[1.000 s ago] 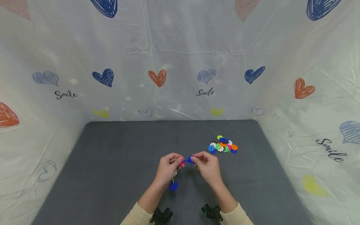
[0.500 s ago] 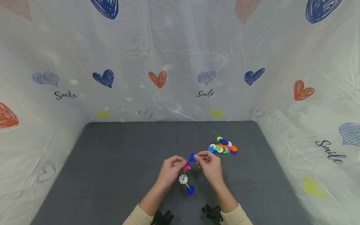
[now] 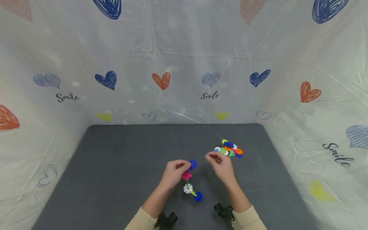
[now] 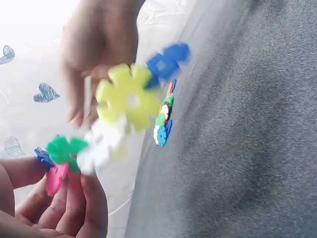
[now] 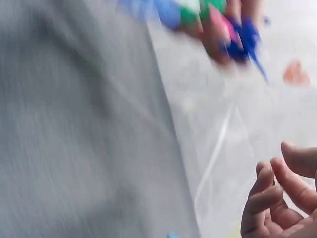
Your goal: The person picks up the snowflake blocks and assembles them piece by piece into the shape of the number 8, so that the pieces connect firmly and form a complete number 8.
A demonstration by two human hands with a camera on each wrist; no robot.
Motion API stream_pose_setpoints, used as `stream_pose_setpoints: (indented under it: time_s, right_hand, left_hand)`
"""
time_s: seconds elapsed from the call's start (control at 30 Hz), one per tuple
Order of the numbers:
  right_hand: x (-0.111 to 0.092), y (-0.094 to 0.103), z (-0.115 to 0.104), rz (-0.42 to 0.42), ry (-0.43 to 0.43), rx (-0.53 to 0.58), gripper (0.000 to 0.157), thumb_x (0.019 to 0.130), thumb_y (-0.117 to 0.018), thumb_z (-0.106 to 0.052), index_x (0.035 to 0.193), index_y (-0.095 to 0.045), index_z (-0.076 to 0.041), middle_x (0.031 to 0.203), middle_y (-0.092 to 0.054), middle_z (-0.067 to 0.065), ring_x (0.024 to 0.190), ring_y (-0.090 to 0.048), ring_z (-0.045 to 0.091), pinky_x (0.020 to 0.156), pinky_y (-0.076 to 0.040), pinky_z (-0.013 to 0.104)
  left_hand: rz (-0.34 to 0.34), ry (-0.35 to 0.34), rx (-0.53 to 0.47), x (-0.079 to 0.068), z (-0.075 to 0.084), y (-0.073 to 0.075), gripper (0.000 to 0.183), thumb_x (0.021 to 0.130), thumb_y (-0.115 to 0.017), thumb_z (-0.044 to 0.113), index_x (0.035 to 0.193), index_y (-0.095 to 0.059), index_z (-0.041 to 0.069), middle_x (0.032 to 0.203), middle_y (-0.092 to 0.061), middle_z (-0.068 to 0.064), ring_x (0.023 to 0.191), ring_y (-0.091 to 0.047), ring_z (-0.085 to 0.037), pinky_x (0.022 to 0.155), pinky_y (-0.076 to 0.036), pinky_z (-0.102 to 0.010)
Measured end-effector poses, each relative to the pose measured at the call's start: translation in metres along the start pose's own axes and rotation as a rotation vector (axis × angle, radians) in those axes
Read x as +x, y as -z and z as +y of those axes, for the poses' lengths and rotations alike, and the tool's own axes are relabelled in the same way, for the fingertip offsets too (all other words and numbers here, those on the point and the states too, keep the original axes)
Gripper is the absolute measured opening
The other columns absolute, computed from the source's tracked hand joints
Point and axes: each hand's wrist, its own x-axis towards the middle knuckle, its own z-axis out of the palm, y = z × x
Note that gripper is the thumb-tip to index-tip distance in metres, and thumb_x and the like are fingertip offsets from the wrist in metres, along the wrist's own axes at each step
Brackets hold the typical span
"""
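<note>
My left hand (image 3: pixel 172 173) pinches the upper end of a dangling chain of notched, flower-shaped plastic discs. A blue disc (image 3: pixel 193 164) sits at its fingertips, with a pink disc (image 3: pixel 186 175) just below. Further down hang a white disc (image 3: pixel 188 188) and a last blue disc (image 3: pixel 198 196). The left wrist view also shows a green disc (image 4: pixel 67 148) and a yellow disc (image 4: pixel 130 96) in the chain. My right hand (image 3: pixel 224 167) is apart from the chain, fingers loosely bent, holding nothing. The right wrist view, though blurred, shows its thumb away from the fingers (image 5: pixel 265 196).
A pile of loose multicoloured discs (image 3: pixel 231 152) lies on the grey table (image 3: pixel 129 153), just beyond my right hand. A pale curtain (image 3: pixel 184 48) printed with hearts stands behind the table and at both sides. Black wrist cameras (image 3: pixel 167 220) sit below both forearms.
My right hand has let go of the upper blue disc and moved right towards the pile. The chain now hangs from my left hand alone, its lower end swung to the right.
</note>
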Motion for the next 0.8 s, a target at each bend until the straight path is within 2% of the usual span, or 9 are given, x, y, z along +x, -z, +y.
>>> stream_pose_setpoints:
  time_s: [0.17,0.23,0.3,0.4,0.53,0.63,0.8]
  right_hand:
    - [0.023,0.038,0.021,0.147,-0.067,-0.12,0.023,0.094,-0.075,-0.022,0.109,-0.074,-0.005,0.105,-0.072,0.014,0.081,-0.065,0.014,0.067,-0.051,0.02]
    - [0.032,0.052,0.031,0.188,-0.097,-0.175,0.025,0.095,-0.073,-0.023,0.112,-0.073,-0.005,0.112,-0.072,0.013,0.089,-0.065,0.011,0.07,-0.051,0.019]
    - [0.041,0.064,0.04,0.222,-0.118,-0.235,0.028,0.096,-0.071,-0.026,0.115,-0.072,-0.005,0.116,-0.071,0.015,0.094,-0.066,0.017,0.071,-0.052,0.022]
    - [0.05,0.08,0.053,0.289,-0.15,-0.334,0.031,0.098,-0.068,-0.028,0.118,-0.07,-0.005,0.119,-0.069,0.019,0.101,-0.064,0.03,0.076,-0.054,0.035]
    - [0.059,0.092,0.071,0.363,-0.193,-0.457,0.037,0.099,-0.066,-0.027,0.126,-0.066,-0.002,0.125,-0.065,0.024,0.115,-0.058,0.043,0.093,-0.048,0.054]
    - [0.062,0.096,0.082,0.359,-0.235,-0.517,0.042,0.099,-0.066,-0.025,0.132,-0.063,0.001,0.132,-0.06,0.028,0.126,-0.053,0.046,0.104,-0.042,0.058]
    - [0.063,0.096,0.091,0.365,-0.247,-0.533,0.035,0.098,-0.067,-0.019,0.126,-0.067,0.003,0.128,-0.062,0.029,0.123,-0.054,0.047,0.102,-0.043,0.059]
  left_hand:
    - [0.051,0.038,-0.027,0.0,-0.002,0.005,0.028,0.098,-0.068,0.024,0.105,-0.073,-0.003,0.097,-0.076,-0.021,0.071,-0.073,-0.015,0.067,-0.055,-0.025]
    - [0.066,0.039,-0.018,0.001,-0.002,0.007,0.028,0.098,-0.067,0.025,0.104,-0.074,-0.002,0.098,-0.076,-0.02,0.074,-0.072,-0.014,0.069,-0.055,-0.025]
    - [0.076,0.041,-0.016,0.003,-0.001,0.009,0.028,0.099,-0.067,0.026,0.104,-0.074,-0.001,0.097,-0.076,-0.018,0.076,-0.071,-0.013,0.07,-0.055,-0.025]
    - [0.082,0.043,-0.03,0.004,0.0,0.01,0.028,0.099,-0.067,0.026,0.103,-0.074,0.0,0.096,-0.076,-0.017,0.076,-0.071,-0.014,0.071,-0.056,-0.025]
    - [0.097,0.047,-0.057,0.006,0.001,0.012,0.028,0.099,-0.067,0.026,0.104,-0.073,-0.001,0.096,-0.076,-0.018,0.073,-0.07,-0.013,0.069,-0.056,-0.025]
    - [0.11,0.055,-0.07,0.006,0.001,0.012,0.028,0.099,-0.066,0.024,0.104,-0.073,-0.002,0.096,-0.076,-0.018,0.072,-0.07,-0.013,0.069,-0.056,-0.025]
    - [0.11,0.061,-0.076,0.006,0.0,0.013,0.027,0.099,-0.066,0.024,0.104,-0.072,-0.002,0.095,-0.076,-0.016,0.073,-0.069,-0.014,0.069,-0.057,-0.025]
